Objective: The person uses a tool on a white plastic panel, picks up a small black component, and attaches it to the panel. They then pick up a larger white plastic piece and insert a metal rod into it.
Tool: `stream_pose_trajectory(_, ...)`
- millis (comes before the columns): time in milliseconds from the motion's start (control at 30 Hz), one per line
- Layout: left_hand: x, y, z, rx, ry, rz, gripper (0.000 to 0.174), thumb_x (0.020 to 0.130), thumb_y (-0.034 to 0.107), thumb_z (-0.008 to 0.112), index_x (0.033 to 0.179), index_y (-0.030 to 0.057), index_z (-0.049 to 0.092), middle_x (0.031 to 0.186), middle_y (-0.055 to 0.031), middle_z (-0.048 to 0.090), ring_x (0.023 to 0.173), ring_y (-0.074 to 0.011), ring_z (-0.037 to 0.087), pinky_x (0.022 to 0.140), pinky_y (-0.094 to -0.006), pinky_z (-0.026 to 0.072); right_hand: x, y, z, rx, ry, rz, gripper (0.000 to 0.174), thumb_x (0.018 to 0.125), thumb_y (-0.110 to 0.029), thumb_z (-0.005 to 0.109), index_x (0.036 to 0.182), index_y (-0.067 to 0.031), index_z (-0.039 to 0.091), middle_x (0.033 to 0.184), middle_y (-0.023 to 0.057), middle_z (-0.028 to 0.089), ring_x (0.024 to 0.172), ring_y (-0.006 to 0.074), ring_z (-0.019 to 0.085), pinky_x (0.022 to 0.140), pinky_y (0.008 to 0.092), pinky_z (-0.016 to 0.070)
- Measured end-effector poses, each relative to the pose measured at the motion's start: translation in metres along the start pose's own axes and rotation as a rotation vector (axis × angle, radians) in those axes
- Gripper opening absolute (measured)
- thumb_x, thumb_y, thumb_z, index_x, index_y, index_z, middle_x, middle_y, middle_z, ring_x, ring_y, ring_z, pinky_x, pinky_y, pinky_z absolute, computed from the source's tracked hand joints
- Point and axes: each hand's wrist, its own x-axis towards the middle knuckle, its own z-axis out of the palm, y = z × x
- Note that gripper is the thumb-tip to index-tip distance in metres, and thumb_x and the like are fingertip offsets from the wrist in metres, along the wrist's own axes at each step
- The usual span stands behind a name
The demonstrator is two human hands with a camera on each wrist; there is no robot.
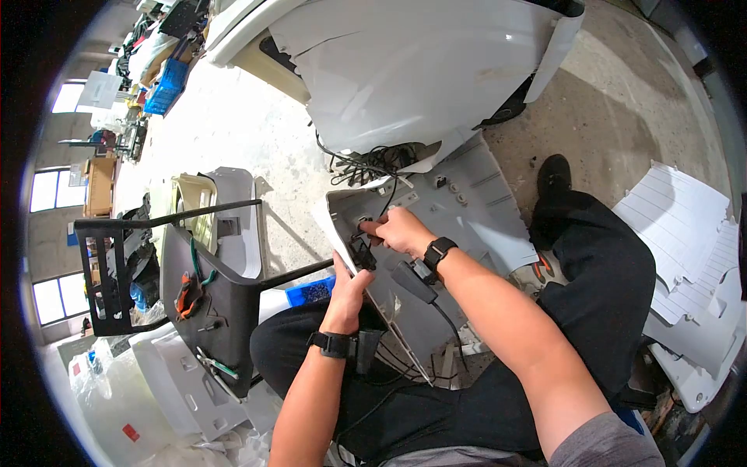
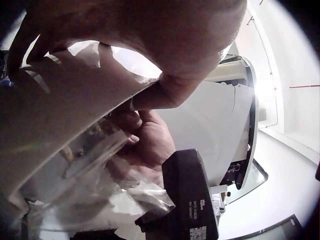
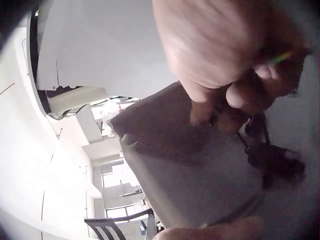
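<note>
A large grey plastic housing [image 1: 467, 206] leans across the person's lap, its inner side up. The left hand [image 1: 348, 292] grips the housing's near left wall, thumb on the inner side; in the left wrist view its fingers lie along the pale outer face. Inside that wall, the right hand [image 1: 403, 232] has its fingers curled, with thumb and fingertips pinching a small dark part [image 1: 363, 222] mostly hidden by the fingers. Just below hangs a black component [image 3: 277, 162] with thin wires, close to the left thumb. I cannot tell what kind of part the fingertips hold.
A black cable bundle [image 1: 381, 163] lies beyond the housing, near a large white shell [image 1: 420, 70]. On the left, a dark chair seat [image 1: 210, 311] carries orange-handled pliers [image 1: 187, 296] and other tools. White panels [image 1: 677, 226] lie at right; orange-handled pliers [image 1: 543, 267] lie near the foot.
</note>
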Motion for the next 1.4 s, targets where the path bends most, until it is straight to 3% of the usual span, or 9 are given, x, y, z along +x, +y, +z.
stream_pose_trajectory(133, 0.0, 0.001, -0.001, 0.007, -0.019, -0.004, 0.076, 0.073, 0.007, 0.053, 0.139, 0.0081, 0.014, 0.11, -0.0062, 0.043, 0.093, -0.0153, 0.042, 0.082, -0.0274, 0.0366, 0.003, 0.003, -0.01, -0.471, 0.016, -0.112, 0.03, 0.082, -0.031, 0.063, 0.073, -0.0036, 0.066, 0.065, 0.0096, 0.064, 0.057, 0.0209, 0.06, 0.053, 0.0345, 0.0455)
stream_pose_trajectory(200, 0.0, 0.001, -0.001, 0.024, -0.018, -0.015, 0.076, 0.073, 0.007, 0.053, 0.139, 0.0082, 0.015, 0.111, -0.0063, 0.043, 0.094, -0.0153, 0.042, 0.083, -0.0277, 0.0364, 0.002, 0.002, -0.015, -0.963, 0.036, -0.395, 0.023, 0.08, -0.029, 0.062, 0.076, -0.0068, 0.068, 0.071, 0.0149, 0.064, 0.069, 0.0315, 0.063, 0.064, 0.0413, 0.0486)
stream_pose_trajectory(300, -0.001, 0.001, -0.001, 0.02, -0.015, 0.003, 0.076, 0.073, 0.007, 0.053, 0.138, 0.0077, 0.016, 0.112, -0.0067, 0.042, 0.097, -0.0163, 0.041, 0.085, -0.0284, 0.0355, -0.006, -0.014, -0.02, -1.075, 0.02, -0.387, 0.021, 0.079, -0.027, 0.061, 0.077, -0.0078, 0.069, 0.073, 0.0169, 0.063, 0.074, 0.0344, 0.062, 0.068, 0.0428, 0.0489)
stream_pose_trajectory(400, 0.001, -0.001, -0.001, 0.015, -0.016, 0.021, 0.077, 0.072, 0.007, 0.053, 0.139, 0.0073, 0.015, 0.112, -0.007, 0.042, 0.098, -0.0174, 0.041, 0.088, -0.0291, 0.0347, -0.006, -0.009, -0.018, -1.096, 0.062, -0.42, 0.015, 0.073, -0.018, 0.06, 0.077, -0.0065, 0.069, 0.078, 0.0177, 0.065, 0.077, 0.033, 0.064, 0.07, 0.0418, 0.0512)
stream_pose_trajectory(700, 0.0, 0.0, -0.001, 0.048, 0.037, -0.007, 0.088, 0.073, 0.009, 0.054, 0.143, 0.0043, 0.002, 0.11, -0.0077, 0.042, 0.097, -0.0175, 0.042, 0.087, -0.0279, 0.0349, -0.002, 0.005, -0.008, -0.932, 0.255, -0.388, 0.012, 0.071, -0.013, 0.059, 0.075, -0.0058, 0.068, 0.076, 0.0195, 0.064, 0.076, 0.0351, 0.063, 0.07, 0.0438, 0.051)
stream_pose_trajectory(967, -0.001, -0.001, 0.0, 0.063, 0.057, -0.019, 0.091, 0.073, 0.011, 0.054, 0.143, 0.0036, -0.004, 0.102, -0.0052, 0.044, 0.084, -0.0145, 0.041, 0.073, -0.0251, 0.037, -0.007, -0.003, -0.013, -0.819, 0.165, -0.273, 0.011, 0.073, -0.009, 0.058, 0.075, -0.0034, 0.068, 0.078, 0.0198, 0.064, 0.079, 0.0353, 0.063, 0.071, 0.0438, 0.0507)
stream_pose_trajectory(1133, -0.002, 0.002, -0.002, 0.071, 0.015, -0.013, 0.09, 0.073, 0.01, 0.054, 0.143, 0.0036, -0.002, 0.106, -0.0062, 0.043, 0.087, -0.0155, 0.042, 0.076, -0.0259, 0.0376, -0.002, 0.002, -0.011, -0.877, 0.191, -0.299, 0.012, 0.072, -0.008, 0.058, 0.075, -0.0027, 0.068, 0.078, 0.0203, 0.064, 0.077, 0.0351, 0.063, 0.072, 0.0433, 0.0508)
stream_pose_trajectory(1200, 0.0, 0.0, -0.001, 0.052, 0.0, -0.007, 0.089, 0.073, 0.01, 0.054, 0.143, 0.004, 0.0, 0.108, -0.0065, 0.043, 0.088, -0.0159, 0.042, 0.077, -0.0261, 0.0378, -0.002, -0.001, -0.013, -0.995, 0.149, -0.46, 0.012, 0.071, -0.007, 0.056, 0.074, -0.0017, 0.067, 0.077, 0.0208, 0.064, 0.076, 0.0352, 0.063, 0.071, 0.0426, 0.0511)
stream_pose_trajectory(1400, 0.0, -0.001, 0.0, 0.017, 0.049, -0.052, 0.087, 0.073, 0.009, 0.054, 0.143, 0.005, 0.002, 0.11, -0.0067, 0.043, 0.094, -0.0165, 0.042, 0.084, -0.0275, 0.0366, 0.0, 0.002, -0.008, -0.886, 0.212, -0.621, 0.011, 0.077, -0.008, 0.054, 0.075, -0.0028, 0.063, 0.07, 0.0186, 0.062, 0.07, 0.0373, 0.061, 0.065, 0.0449, 0.049)
